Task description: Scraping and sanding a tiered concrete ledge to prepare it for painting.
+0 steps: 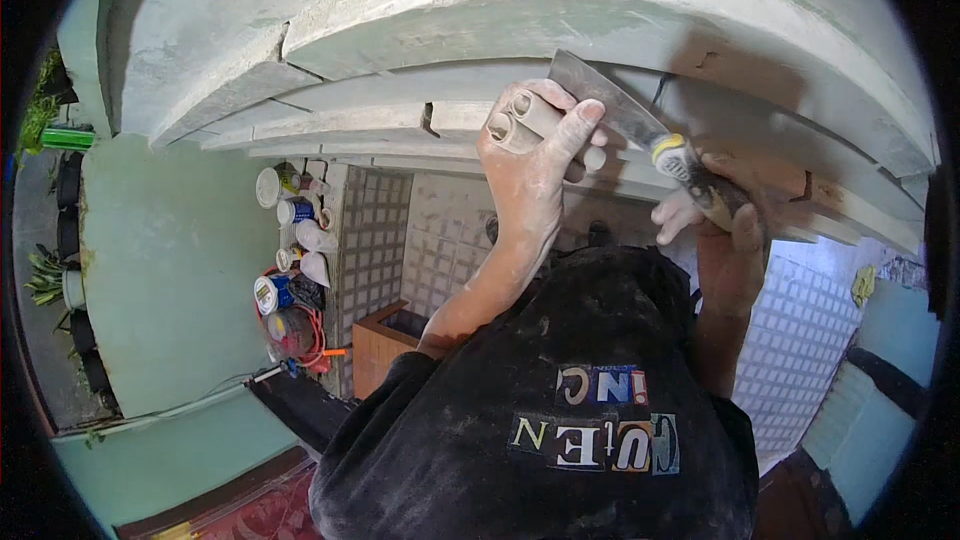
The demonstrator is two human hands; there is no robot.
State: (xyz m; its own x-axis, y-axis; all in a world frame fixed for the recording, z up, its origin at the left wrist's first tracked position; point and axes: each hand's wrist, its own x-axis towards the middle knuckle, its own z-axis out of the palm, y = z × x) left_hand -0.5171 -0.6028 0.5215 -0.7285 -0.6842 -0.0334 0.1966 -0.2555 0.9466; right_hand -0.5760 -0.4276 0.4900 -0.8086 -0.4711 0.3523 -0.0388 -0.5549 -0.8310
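Note:
My left hand (530,165) is raised in front of me, dusted with white powder, with its fingers curled around a pair of short, pale rolled tubes (513,132). Their open ends show; what they are made of I cannot make out. A putty knife (617,105) with a wide metal blade and a dark handle with a yellow-and-white collar is gripped in my right hand (725,220). Its blade slants up to the left, close by my left thumb; whether they touch is hard to tell. Just beyond both hands run pale, roughly plastered ledges (460,25).
Dark gaps and chips (430,120) break the ledge edges. Lower left stand several tubs (272,292) and bags beside a red hose (322,340). A brown wooden box (380,345) sits on the patterned tile floor (800,330). Potted plants (45,275) line the far left.

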